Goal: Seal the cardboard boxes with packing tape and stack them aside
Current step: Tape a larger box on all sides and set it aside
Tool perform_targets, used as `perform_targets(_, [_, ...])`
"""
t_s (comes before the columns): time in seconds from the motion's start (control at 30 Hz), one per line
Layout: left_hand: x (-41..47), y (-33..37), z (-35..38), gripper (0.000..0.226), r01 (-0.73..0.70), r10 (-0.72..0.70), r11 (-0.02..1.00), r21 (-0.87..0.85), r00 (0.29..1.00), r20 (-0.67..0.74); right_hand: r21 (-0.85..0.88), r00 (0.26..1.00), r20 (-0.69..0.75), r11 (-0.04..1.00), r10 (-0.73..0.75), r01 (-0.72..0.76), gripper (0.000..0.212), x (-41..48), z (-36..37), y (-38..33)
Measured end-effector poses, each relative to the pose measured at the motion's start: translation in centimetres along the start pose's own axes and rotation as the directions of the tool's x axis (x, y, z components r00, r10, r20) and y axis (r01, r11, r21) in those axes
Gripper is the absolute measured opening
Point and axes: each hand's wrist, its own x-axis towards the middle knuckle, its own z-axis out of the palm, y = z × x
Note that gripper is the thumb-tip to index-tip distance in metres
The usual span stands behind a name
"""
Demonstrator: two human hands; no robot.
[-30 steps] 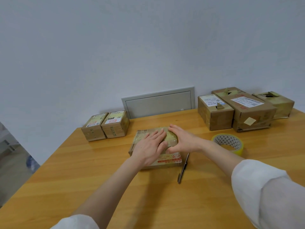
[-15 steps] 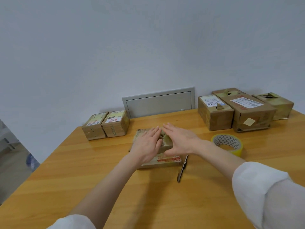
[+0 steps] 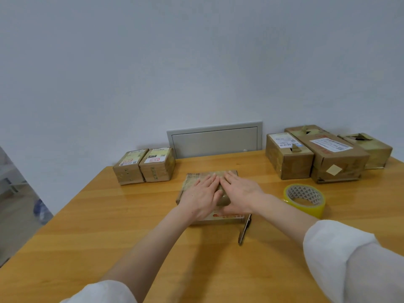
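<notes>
Both hands lie flat on the box in the middle of the table. The left hand and the right hand are side by side, palms down, fingers straight and close together and pointing towards the far edge. Their inner edges almost meet. Neither hand grips anything; they press on the lid. Between them a strip of dull, glossy tape shows on the lid.

The flat cardboard box under them sits square on the wooden table, about midway between the left and right edges and nearer the far edge than the near one. Its front face carries red print.

Just beside the box's right front corner lies a slim dark tool, a pen or a cutter, I cannot tell which. It points towards the near edge. Further right, apart from the box, a roll of yellowish packing tape lies flat.

At the far left corner two small taped boxes stand touching, labels up. Along the far edge at the right stands a cluster of larger boxes: a labelled one, a long one against it, one at the far right corner and another behind them by the wall.

A grey panel is set in the wall behind the far edge. White sleeves cover both upper arms.
</notes>
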Motion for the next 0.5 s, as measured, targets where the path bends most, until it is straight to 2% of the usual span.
perform_targets(0.2, [0.0,0.3,-0.4,0.056,0.011,-0.012,1.000,0.009,0.999,0.038,0.054,0.999,0.044,0.999,0.002,-0.004,0.096,-0.1,-0.7,0.3])
perform_targets(0.37, [-0.2,0.4,-0.4,0.056,0.010,-0.010,1.000,0.007,0.999,0.040,0.050,0.998,0.056,0.999,0.016,-0.018,0.099,-0.3,0.0,0.5])
perform_targets(0.4, [-0.2,0.5,-0.5,0.056,0.017,-0.017,1.000,-0.008,0.998,0.053,0.104,0.998,0.060,0.995,0.005,-0.011,0.098,-0.4,-0.1,0.7])
perform_targets(0.43, [-0.2,0.5,-0.7,0.057,0.027,-0.024,0.999,-0.042,0.998,0.058,0.230,0.999,0.049,0.973,-0.003,-0.008,0.096,-0.5,-0.4,1.0])
perform_targets(0.5, [-0.4,0.3,-1.3,0.058,0.061,-0.060,0.979,-0.196,0.998,0.014,0.534,0.997,-0.061,0.845,0.048,-0.008,0.088,-0.9,-1.1,1.7])
